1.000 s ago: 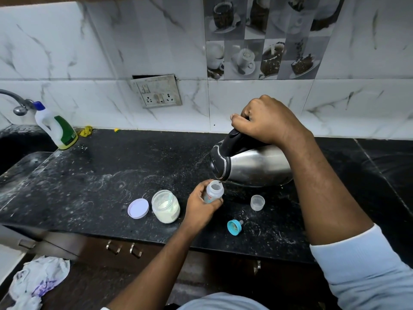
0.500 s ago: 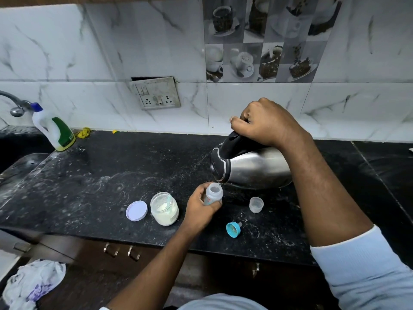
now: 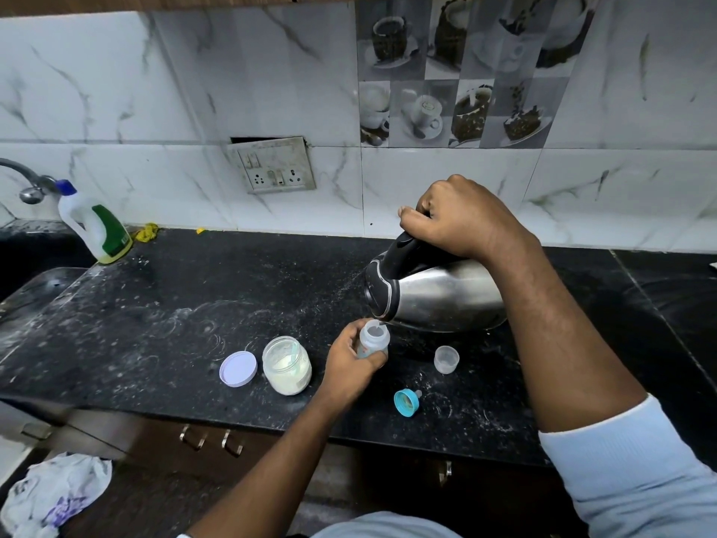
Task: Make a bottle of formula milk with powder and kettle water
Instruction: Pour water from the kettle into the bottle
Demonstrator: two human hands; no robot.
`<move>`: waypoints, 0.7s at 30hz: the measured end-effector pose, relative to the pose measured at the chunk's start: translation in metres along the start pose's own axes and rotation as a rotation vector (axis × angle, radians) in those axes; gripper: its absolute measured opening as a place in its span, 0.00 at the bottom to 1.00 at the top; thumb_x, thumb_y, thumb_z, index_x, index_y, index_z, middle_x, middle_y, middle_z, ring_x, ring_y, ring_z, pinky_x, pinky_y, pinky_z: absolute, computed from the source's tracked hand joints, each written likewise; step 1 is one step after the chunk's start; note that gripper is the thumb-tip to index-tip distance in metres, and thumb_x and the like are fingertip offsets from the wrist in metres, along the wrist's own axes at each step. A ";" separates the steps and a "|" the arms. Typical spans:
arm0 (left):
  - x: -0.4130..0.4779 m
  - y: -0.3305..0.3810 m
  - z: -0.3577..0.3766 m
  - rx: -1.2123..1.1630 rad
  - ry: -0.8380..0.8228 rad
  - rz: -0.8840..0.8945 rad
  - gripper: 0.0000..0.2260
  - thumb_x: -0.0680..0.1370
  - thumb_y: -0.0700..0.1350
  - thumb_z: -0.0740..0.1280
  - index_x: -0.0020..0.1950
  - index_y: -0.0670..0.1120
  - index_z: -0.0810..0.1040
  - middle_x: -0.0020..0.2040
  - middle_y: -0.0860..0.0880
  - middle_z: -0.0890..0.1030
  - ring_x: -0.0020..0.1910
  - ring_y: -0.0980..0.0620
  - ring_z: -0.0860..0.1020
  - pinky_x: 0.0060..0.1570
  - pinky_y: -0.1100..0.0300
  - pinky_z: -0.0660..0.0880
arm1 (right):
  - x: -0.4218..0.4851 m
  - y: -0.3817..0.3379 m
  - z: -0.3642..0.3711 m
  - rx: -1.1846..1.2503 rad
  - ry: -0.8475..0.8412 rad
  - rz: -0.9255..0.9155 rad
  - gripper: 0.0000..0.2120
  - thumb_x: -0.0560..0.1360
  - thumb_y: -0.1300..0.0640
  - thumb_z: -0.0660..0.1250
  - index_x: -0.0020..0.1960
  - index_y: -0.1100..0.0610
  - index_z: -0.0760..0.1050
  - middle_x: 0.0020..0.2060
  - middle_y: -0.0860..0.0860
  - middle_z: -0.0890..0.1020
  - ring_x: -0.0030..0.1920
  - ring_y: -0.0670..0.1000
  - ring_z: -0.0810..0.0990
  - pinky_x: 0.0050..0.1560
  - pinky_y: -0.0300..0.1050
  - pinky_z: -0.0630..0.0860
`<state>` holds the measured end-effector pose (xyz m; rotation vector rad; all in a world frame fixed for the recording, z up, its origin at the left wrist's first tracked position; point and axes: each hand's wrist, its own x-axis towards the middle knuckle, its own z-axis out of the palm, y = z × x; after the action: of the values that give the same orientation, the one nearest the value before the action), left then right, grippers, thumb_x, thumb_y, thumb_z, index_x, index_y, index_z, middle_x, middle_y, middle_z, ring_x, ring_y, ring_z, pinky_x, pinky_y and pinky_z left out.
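My right hand (image 3: 461,217) grips the black handle of a steel kettle (image 3: 442,295), tipped far over to the left. Its spout sits right at the mouth of a small clear baby bottle (image 3: 373,337), and a thin stream of water runs in. My left hand (image 3: 349,365) holds that bottle upright just above the black counter (image 3: 155,324). An open jar of white powder (image 3: 287,365) stands left of the bottle, with its lilac lid (image 3: 238,367) beside it. The blue teat ring (image 3: 406,401) and a clear cap (image 3: 446,359) lie to the right.
A white and green detergent bottle (image 3: 95,223) stands at the back left beside a tap (image 3: 27,184) and a sink. A wall socket (image 3: 273,165) is set in the tiled wall. A crumpled plastic bag (image 3: 50,495) lies on the floor at lower left.
The kettle, bottle and both hands keep almost the same pose. The spout stays at the bottle's mouth throughout.
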<state>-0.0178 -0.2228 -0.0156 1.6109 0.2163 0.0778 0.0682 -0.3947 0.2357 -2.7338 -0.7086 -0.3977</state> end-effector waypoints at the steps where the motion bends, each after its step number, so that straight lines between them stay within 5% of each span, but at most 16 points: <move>1: 0.000 0.000 0.000 -0.002 0.001 -0.001 0.24 0.73 0.31 0.76 0.63 0.53 0.80 0.58 0.54 0.87 0.57 0.58 0.84 0.56 0.65 0.78 | 0.000 -0.001 0.000 0.001 0.000 0.000 0.26 0.77 0.45 0.63 0.29 0.63 0.70 0.24 0.55 0.67 0.27 0.56 0.66 0.29 0.45 0.60; 21: 0.002 0.003 -0.001 0.004 -0.011 -0.013 0.24 0.73 0.31 0.77 0.63 0.53 0.80 0.59 0.53 0.86 0.57 0.57 0.84 0.55 0.65 0.78 | 0.001 0.000 0.004 0.003 -0.027 -0.008 0.26 0.78 0.45 0.63 0.27 0.59 0.66 0.22 0.53 0.64 0.27 0.54 0.63 0.29 0.44 0.58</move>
<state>-0.0161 -0.2214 -0.0128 1.6133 0.2192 0.0586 0.0697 -0.3924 0.2322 -2.7393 -0.7272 -0.3619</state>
